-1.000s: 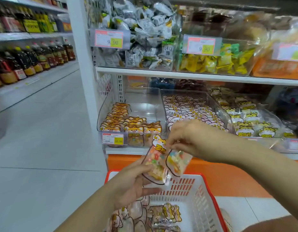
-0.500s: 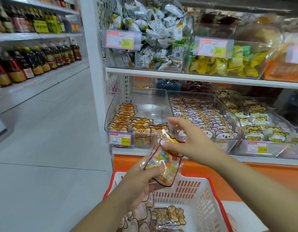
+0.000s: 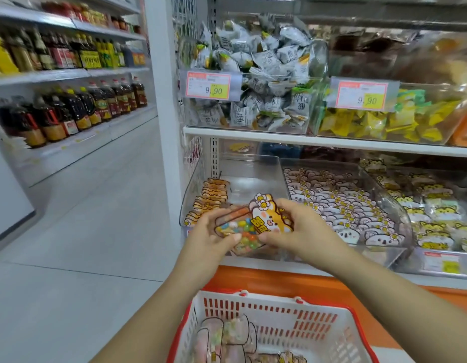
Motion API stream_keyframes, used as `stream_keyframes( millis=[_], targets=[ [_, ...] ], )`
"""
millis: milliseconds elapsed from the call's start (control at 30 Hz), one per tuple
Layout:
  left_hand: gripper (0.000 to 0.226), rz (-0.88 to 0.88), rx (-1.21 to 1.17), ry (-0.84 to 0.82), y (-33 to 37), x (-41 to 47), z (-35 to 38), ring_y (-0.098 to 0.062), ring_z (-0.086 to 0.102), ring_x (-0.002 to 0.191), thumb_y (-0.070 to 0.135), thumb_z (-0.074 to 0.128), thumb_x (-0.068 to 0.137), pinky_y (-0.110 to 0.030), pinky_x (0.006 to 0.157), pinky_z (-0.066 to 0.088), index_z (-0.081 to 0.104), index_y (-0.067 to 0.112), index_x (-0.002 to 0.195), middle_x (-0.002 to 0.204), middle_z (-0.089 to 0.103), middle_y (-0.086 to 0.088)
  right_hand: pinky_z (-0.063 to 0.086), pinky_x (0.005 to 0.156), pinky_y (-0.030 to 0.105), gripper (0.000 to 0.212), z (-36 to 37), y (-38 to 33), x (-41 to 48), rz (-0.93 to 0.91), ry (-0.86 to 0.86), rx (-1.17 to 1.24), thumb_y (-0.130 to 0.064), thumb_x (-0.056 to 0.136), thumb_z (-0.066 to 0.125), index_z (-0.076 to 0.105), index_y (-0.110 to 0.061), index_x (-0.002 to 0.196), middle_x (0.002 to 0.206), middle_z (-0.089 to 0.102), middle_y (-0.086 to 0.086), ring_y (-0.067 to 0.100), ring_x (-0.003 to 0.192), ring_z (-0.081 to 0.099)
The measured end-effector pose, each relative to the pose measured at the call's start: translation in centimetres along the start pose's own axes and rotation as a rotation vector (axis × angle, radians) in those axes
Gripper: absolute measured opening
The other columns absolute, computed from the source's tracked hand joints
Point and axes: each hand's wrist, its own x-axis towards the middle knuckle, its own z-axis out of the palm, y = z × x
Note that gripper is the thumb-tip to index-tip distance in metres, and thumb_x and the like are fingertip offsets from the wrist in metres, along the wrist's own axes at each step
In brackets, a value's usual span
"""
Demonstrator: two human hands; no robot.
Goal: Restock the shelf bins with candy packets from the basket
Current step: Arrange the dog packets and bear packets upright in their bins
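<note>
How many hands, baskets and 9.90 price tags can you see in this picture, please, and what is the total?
Hands: 2, the left hand and the right hand, both holding the candy packet
Basket: 1
9.90 price tags: 2, the left tag and the right tag
Total: 5

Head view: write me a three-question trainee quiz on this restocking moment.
1. True or false: the left hand and right hand both hold the packet.
2. Where is the packet? A) lying on the floor B) in front of the left lower bin C) resting on the upper shelf
3. Fill in: the basket has a ___ rim.

Key: 1 true; 2 B; 3 red.
</note>
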Motion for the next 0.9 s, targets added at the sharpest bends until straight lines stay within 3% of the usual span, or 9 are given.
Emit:
stream_keyframes(
  millis=[167, 200, 267, 333, 433, 600, 700, 800, 900],
  targets=[
    [0.056, 0.171, 0.328, 0.104, 0.9, 4.3, -1.2, -0.003, 0.063, 0.112, 0.014, 0.068, 0.094, -0.017, 0.084, 0.055, 0.044, 0.037, 0.140, 0.126, 0.062, 0.011, 0.042, 0.069, 0.006, 0.030, -1.4, 0.3, 3.8, -0.194, 0.269, -0.234, -0.006, 0.083, 0.076, 0.069, -0.028, 0.102, 0.070, 0.062, -0.034, -0.014, 0.074, 0.061],
    [0.057, 0.218, 0.453, 0.137, 1.0, 5.3, -1.6, -0.003, 0.059, 0.118, 0.016, 0.067, 0.095, -0.022, 0.096, 0.052, 0.044, 0.034, 0.144, 0.131, 0.059, 0.010, 0.045, 0.074, 0.008, 0.032, -1.6, 0.6, 4.7, -0.230, 0.323, -0.294, -0.004, 0.084, 0.074, 0.070, -0.026, 0.108, 0.076, 0.064, -0.032, -0.012, 0.078, 0.062],
    [0.051, 0.293, 0.723, 0.130, 1.1, 7.1, -2.4, -0.010, 0.053, 0.127, 0.018, 0.064, 0.096, -0.025, 0.109, 0.039, 0.050, 0.026, 0.145, 0.139, 0.053, 0.006, 0.053, 0.087, 0.025, 0.039, -1.7, 1.7, 7.2, -0.260, 0.351, -0.419, -0.001, 0.086, 0.066, 0.068, -0.026, 0.116, 0.100, 0.072, -0.017, 0.003, 0.093, 0.067],
    [0.044, 0.316, 0.917, 0.055, 0.7, 8.5, -3.0, -0.014, 0.051, 0.127, 0.019, 0.061, 0.097, -0.023, 0.106, 0.036, 0.056, 0.023, 0.141, 0.140, 0.050, 0.006, 0.056, 0.086, 0.039, 0.042, -1.3, 3.4, 10.4, -0.216, 0.329, -0.562, -0.002, 0.086, 0.061, 0.065, -0.027, 0.119, 0.109, 0.072, -0.004, 0.022, 0.100, 0.068],
    [0.038, 0.363, 1.088, -0.003, -0.2, 9.8, -3.7, -0.014, 0.055, 0.120, 0.021, 0.056, 0.099, -0.027, 0.100, 0.044, 0.060, 0.026, 0.137, 0.138, 0.052, 0.010, 0.057, 0.081, 0.044, 0.045, -0.5, 6.1, 15.7, -0.106, 0.326, -0.700, 0.001, 0.087, 0.059, 0.062, -0.023, 0.125, 0.108, 0.072, 0.012, 0.037, 0.099, 0.067],
    [0.031, 0.534, 1.084, 0.027, -2.4, 11.1, -4.7, -0.021, 0.068, 0.098, 0.017, 0.054, 0.095, -0.039, 0.082, 0.059, 0.071, 0.022, 0.120, 0.118, 0.067, 0.005, 0.048, 0.092, 0.040, 0.043, 1.8, 9.7, 23.8, 0.067, 0.178, -0.754, -0.014, 0.099, 0.050, 0.045, -0.022, 0.141, 0.131, 0.055, 0.014, 0.035, 0.113, 0.056],
    [0.039, 0.589, 1.036, 0.047, -3.4, 11.4, -4.7, -0.019, 0.067, 0.096, 0.024, 0.038, 0.095, -0.040, 0.080, 0.059, 0.071, 0.019, 0.117, 0.114, 0.067, 0.004, 0.050, 0.090, 0.041, 0.023, 3.8, 10.9, 28.2, 0.122, 0.131, -0.696, -0.032, 0.099, 0.047, 0.060, -0.026, 0.118, 0.118, 0.063, 0.006, 0.030, 0.107, 0.059],
    [0.038, 0.632, 1.025, 0.095, -4.2, 11.6, -4.7, -0.019, 0.067, 0.094, 0.022, 0.039, 0.094, -0.040, 0.077, 0.058, 0.071, 0.017, 0.112, 0.111, 0.068, 0.002, 0.049, 0.074, 0.034, 0.015, 5.7, 11.0, 30.0, 0.048, 0.010, -0.648, -0.029, 0.097, 0.052, 0.057, -0.031, 0.082, 0.093, 0.063, -0.005, 0.020, 0.088, 0.060],
    [0.034, 0.660, 0.994, 0.132, -4.6, 11.6, -4.5, -0.018, 0.067, 0.094, 0.019, 0.041, 0.093, -0.037, 0.077, 0.057, 0.072, 0.017, 0.109, 0.108, 0.069, 0.002, 0.039, 0.065, 0.025, 0.018, 6.4, 11.6, 31.0, 0.016, -0.035, -0.550, -0.023, 0.092, 0.066, 0.056, -0.030, 0.079, 0.085, 0.059, -0.007, 0.015, 0.082, 0.057]
  ],
)
